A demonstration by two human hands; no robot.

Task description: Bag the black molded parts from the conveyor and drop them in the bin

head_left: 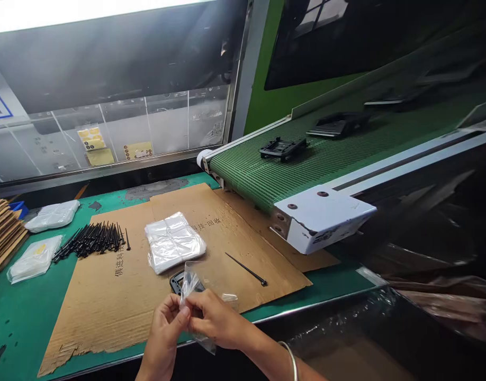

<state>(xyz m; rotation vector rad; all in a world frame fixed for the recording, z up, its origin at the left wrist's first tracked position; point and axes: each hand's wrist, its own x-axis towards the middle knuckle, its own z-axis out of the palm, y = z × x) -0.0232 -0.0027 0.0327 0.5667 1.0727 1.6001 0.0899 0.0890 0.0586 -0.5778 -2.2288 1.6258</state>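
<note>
My left hand [163,329] and my right hand [215,318] pinch the top edge of a clear plastic bag [193,291] from either side, just above the front edge of the table. A black plastic part [177,282] shows behind the bag, and I cannot tell whether it is inside. A stack of clear bags [173,242] lies on the cardboard sheet [243,248] beyond my hands. To the right lies a single long black pin [246,269]. A pile of similar black pins [90,239] lies at the left.
A green mesh conveyor belt [306,159] runs up to the right, carrying several black plastic parts, and its white metal end bracket [322,219] juts out near the cardboard. Wrapped clear packets and stacked cardboard [5,235] sit at the left of the green mat [12,317].
</note>
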